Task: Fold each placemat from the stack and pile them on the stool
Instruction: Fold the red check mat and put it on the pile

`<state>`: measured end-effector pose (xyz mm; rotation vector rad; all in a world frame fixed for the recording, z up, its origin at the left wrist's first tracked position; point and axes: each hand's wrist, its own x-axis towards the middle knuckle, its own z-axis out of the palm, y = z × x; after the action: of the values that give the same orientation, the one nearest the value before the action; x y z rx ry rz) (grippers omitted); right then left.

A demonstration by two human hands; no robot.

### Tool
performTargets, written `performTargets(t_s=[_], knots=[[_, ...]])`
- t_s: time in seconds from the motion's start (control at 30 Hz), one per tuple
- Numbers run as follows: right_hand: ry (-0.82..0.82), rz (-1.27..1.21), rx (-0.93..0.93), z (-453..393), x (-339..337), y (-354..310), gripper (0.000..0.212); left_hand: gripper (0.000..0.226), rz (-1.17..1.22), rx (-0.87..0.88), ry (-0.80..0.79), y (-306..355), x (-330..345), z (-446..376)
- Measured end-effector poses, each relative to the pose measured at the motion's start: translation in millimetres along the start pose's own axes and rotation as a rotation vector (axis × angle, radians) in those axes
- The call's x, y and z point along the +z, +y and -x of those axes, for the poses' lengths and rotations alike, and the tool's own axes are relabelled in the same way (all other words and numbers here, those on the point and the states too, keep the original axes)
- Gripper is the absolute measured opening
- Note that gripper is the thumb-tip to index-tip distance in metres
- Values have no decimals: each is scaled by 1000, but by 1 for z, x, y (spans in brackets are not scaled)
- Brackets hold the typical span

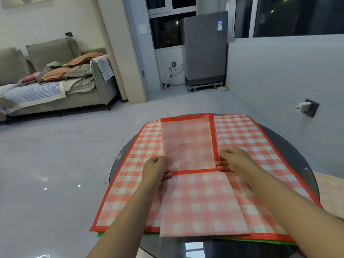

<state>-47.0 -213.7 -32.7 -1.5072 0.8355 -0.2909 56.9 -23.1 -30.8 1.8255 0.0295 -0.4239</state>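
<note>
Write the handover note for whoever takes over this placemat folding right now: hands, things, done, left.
Left hand pinches the left end of the folded edge of the top placemat; right hand pinches the right end.
The top placemat is part folded and lies on the stack of red checked mats, with a green edge showing underneath, on the round glass table.
Done: first folds on this mat.
Left: finish the fold, carry it to the stool, which is not in view, then fold the rest.
</note>
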Motion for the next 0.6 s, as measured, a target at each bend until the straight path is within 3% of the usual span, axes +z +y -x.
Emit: performTargets(t_s=[0.17,0.33,0.47,0.6], knots=[[-96,-142,9,11,-7,2,25,20,210,-104,-74,1,-9,5],[-119,-265,30,19,-15,1,38,30,348,-38,-138,-7,-15,11],[-144,-187,-17,28,-21,8,34,32,250,28,-128,-10,-21,16],[-144,-53,-66,34,-23,13,32,35,-90,161,-109,-12,-25,25]])
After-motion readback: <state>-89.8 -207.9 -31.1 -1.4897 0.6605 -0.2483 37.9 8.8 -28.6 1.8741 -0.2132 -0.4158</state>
